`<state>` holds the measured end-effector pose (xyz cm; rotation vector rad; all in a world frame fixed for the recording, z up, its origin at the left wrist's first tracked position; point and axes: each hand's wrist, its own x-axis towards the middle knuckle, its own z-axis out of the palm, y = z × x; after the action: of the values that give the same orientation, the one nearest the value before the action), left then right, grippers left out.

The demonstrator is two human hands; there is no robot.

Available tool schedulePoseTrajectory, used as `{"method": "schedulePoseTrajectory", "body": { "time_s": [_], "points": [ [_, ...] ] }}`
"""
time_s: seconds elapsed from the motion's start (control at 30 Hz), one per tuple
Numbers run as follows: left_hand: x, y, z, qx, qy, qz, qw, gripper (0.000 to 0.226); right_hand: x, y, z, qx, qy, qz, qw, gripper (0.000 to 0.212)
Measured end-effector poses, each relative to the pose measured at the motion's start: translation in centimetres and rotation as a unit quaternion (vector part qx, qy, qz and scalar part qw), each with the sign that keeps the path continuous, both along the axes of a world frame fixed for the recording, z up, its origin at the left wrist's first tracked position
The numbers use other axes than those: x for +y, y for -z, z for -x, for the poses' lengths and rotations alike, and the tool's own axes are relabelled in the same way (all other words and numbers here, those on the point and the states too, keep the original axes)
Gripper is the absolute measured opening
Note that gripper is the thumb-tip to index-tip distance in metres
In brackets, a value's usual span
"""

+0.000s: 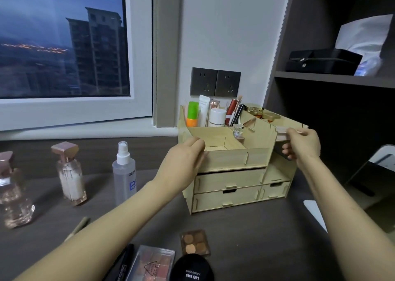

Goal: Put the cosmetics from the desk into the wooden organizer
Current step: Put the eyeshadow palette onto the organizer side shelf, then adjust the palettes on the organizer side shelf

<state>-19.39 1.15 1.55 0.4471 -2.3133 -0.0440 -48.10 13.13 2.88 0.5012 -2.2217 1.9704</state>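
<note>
Holding organizer [235, 160] by front-left corner with left grip [181, 156], fingers curled on wall. Pinching pink case [281, 131] in right grip [305, 144] at organizer's right end.

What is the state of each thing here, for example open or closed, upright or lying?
wooden organizer: upright, rear compartments filled.
drawers: all closed.
spray bottle: upright.
pink-capped perfume bottle: upright, capped.
eyeshadow palette: lying flat.
left hand: at the organizer's front left corner, grip unclear.
right hand: fingers curled round a pink box.
</note>
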Motion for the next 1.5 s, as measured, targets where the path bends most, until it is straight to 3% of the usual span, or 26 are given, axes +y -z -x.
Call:
{"method": "schedulePoseTrajectory", "body": {
  "time_s": [0.17,0.47,0.7,0.83,0.93,1.0,1.1,1.23,1.3,1.37,1.5],
  "points": [
    [-0.3,-0.8,0.3,0.025,-0.015,0.028,0.999,0.025,0.6,0.0,-0.6,0.028,0.021,-0.048,0.998,0.038],
    [-1.6,-0.8,-2.8,0.048,-0.042,0.024,0.998,0.022,3.1,0.0,-4.6,0.225,0.109,-0.197,0.948,0.037],
    [-2.2,-0.9,-4.2,0.060,-0.037,0.022,0.997,0.014,4.2,0.3,-7.7,0.304,0.098,-0.208,0.925,0.039],
    [-2.1,-1.2,-4.8,0.037,-0.045,0.013,0.998,0.020,4.9,-0.4,-11.2,0.362,0.105,-0.149,0.914,0.034],
    [-1.5,-1.8,-6.7,0.033,-0.032,0.002,0.999,0.019,4.7,-0.7,-15.7,0.418,0.044,-0.081,0.904,0.026],
    [-1.0,-1.9,-8.8,0.055,-0.023,0.001,0.998,0.015,4.1,0.1,-19.4,0.436,-0.077,-0.091,0.892,0.022],
    [-0.7,-1.2,-12.5,0.041,-0.067,-0.038,0.996,0.011,2.6,2.5,-24.5,0.405,-0.275,-0.255,0.834,0.023],
    [-0.8,1.1,-16.6,-0.160,-0.146,-0.104,0.971,0.016,0.2,6.8,-28.8,0.414,-0.415,-0.479,0.654,0.063],
    [-0.9,2.0,-18.7,-0.205,-0.168,-0.138,0.954,0.017,-0.7,8.6,-30.1,0.420,-0.427,-0.532,0.599,0.072],
    [-0.9,2.7,-20.4,-0.226,-0.189,-0.168,0.941,0.019,-1.3,9.5,-30.6,0.415,-0.428,-0.547,0.587,0.073],
    [-0.9,3.3,-21.1,-0.227,-0.176,-0.193,0.938,0.018,-1.8,9.4,-30.3,0.414,-0.424,-0.512,0.622,0.061]
  ]
}}
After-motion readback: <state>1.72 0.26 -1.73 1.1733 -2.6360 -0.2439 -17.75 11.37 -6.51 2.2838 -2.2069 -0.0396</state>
